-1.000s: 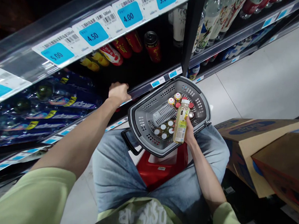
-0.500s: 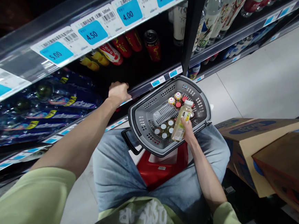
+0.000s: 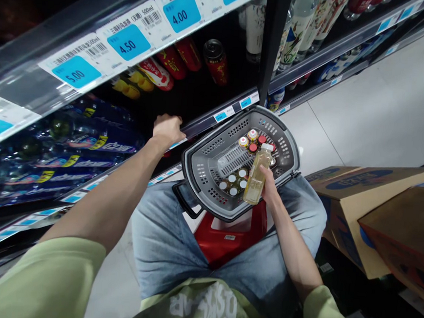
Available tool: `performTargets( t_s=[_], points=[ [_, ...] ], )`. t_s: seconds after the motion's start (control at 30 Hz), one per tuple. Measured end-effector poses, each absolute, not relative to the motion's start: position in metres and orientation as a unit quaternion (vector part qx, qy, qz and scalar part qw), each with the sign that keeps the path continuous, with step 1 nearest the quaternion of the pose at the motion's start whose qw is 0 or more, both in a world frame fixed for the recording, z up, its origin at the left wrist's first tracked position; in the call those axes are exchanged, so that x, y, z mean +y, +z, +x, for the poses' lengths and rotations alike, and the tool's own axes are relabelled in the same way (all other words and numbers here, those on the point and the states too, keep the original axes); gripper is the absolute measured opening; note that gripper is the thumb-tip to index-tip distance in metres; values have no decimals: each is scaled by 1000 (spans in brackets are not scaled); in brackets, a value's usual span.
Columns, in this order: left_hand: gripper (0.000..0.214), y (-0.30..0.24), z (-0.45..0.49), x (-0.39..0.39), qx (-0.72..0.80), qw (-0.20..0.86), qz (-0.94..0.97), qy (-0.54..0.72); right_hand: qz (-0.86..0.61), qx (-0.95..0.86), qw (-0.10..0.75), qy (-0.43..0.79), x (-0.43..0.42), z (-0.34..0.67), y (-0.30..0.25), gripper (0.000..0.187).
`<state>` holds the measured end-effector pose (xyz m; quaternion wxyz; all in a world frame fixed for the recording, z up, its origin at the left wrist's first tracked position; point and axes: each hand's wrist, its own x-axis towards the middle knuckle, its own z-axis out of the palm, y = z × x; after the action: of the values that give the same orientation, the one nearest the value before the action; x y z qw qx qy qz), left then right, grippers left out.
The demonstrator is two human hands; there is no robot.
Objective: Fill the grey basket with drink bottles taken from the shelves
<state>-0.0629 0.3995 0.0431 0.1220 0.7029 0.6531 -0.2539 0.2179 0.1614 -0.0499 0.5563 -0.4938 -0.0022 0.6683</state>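
A drinks shelf runs along your left and ahead. The grey basket sits at your knees, just beside it. Your left hand rests on the shelf's front edge; its grip cannot be told. Your right hand grasps a pale bottle, tilted over the basket; a firm hold should spare the small capped containers inside.
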Motion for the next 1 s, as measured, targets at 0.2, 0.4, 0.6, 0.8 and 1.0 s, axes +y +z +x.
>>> performTargets(
  t_s=[0.2,0.4,0.6,0.8,1.0],
  points=[
    [60,46,-60,398,666,95,692,-261,-507,15,530,679,161,219,-54,52],
    [59,50,-56,397,660,86,694,-275,-480,-1,537,694,159,221,-48,53],
    [58,48,-58,398,655,76,698,-281,-487,6,541,686,160,220,-48,53],
    [57,47,-59,398,648,61,703,-286,-487,5,538,688,160,220,-49,52],
    [58,48,-58,397,654,75,702,-273,-504,28,536,677,160,218,-59,51]
  ],
)
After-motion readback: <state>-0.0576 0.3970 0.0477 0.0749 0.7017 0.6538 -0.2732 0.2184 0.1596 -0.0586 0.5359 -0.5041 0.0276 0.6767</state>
